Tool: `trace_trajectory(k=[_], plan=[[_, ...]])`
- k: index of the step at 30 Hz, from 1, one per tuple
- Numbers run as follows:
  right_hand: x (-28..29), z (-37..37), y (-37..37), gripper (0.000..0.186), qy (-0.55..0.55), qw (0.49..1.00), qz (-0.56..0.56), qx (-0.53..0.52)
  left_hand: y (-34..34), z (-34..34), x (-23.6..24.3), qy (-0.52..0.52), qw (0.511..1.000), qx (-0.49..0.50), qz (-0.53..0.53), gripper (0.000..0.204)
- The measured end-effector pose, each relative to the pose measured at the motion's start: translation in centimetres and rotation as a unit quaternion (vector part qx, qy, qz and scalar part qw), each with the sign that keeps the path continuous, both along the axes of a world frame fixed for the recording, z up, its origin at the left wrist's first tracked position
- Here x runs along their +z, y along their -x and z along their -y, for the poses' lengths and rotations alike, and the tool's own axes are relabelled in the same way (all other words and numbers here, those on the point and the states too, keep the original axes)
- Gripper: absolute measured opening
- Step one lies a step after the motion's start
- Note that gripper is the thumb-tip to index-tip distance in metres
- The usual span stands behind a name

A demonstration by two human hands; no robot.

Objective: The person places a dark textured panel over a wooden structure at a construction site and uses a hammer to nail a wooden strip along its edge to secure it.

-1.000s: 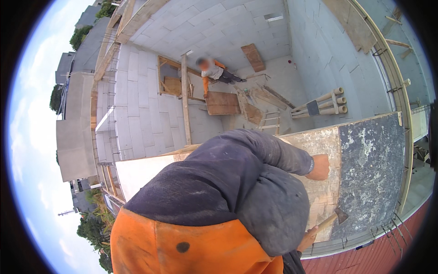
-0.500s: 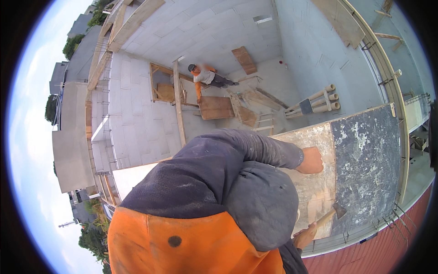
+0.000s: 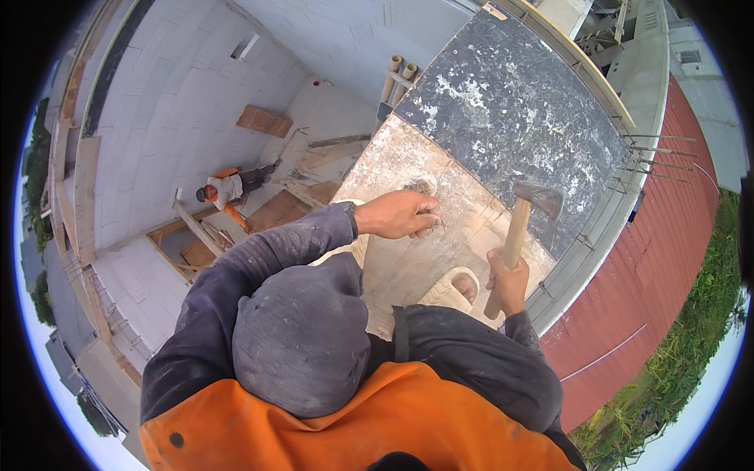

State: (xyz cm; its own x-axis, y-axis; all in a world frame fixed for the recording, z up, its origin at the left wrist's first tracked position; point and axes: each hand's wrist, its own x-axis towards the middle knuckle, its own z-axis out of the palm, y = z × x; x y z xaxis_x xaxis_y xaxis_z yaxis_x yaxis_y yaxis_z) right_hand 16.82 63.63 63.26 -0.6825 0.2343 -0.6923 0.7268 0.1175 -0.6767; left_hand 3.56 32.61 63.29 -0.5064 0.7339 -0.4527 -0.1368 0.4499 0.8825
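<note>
My right hand (image 3: 509, 279) grips the wooden handle of a hatchet (image 3: 516, 235). Its dark steel head (image 3: 542, 198) is raised over the seam between a pale, worn plywood panel (image 3: 385, 271) and a dark, paint-flecked panel (image 3: 514, 102). My left hand (image 3: 399, 214) is closed above the pale panel, its fingertips pinching a thin, nail-like piece (image 3: 437, 224). Just beyond that hand lies a small clump of thin dark bits (image 3: 416, 186), too small to tell. My sandalled foot (image 3: 458, 289) rests on the pale panel, between the two hands and my bent knees.
The panels end at a drop to a room below, where a person (image 3: 228, 190) stands by loose boards (image 3: 275, 212). Pipes (image 3: 399, 77) lean near the far edge. Rebar ends (image 3: 664, 149) stick out at the right, above a red metal roof (image 3: 628, 314).
My view has swung to the right. The right hand has lifted the hatchet from low by the panel. My left hand, a fist over the panel before, now shows pinched fingertips.
</note>
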Motion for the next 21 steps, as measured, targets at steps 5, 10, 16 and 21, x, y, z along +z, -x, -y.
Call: trace_trajectory(k=[5, 10, 16, 21], plan=[[3.9, 5.0, 4.3, 0.029, 0.092, 0.991, -0.051, 0.087, -0.9, -3.6, -0.1, -0.059, 0.985, 0.000, 0.163, 0.028], [3.8, 6.2, 4.3, 0.024, 0.078, 0.992, -0.062, 0.077, -0.8, -4.5, -0.2, -0.068, 0.966, 0.019, 0.248, 0.029], [3.7, 5.6, 4.5, 0.021, 0.093, 0.993, -0.069, 0.030, -0.5, -5.3, -1.0, -0.126, 0.941, 0.039, 0.311, 0.024], [4.1, 6.0, 4.3, 0.019, 0.064, 0.991, -0.109, 0.031, -1.2, -5.1, -1.0, -0.173, 0.906, 0.054, 0.383, 0.017]])
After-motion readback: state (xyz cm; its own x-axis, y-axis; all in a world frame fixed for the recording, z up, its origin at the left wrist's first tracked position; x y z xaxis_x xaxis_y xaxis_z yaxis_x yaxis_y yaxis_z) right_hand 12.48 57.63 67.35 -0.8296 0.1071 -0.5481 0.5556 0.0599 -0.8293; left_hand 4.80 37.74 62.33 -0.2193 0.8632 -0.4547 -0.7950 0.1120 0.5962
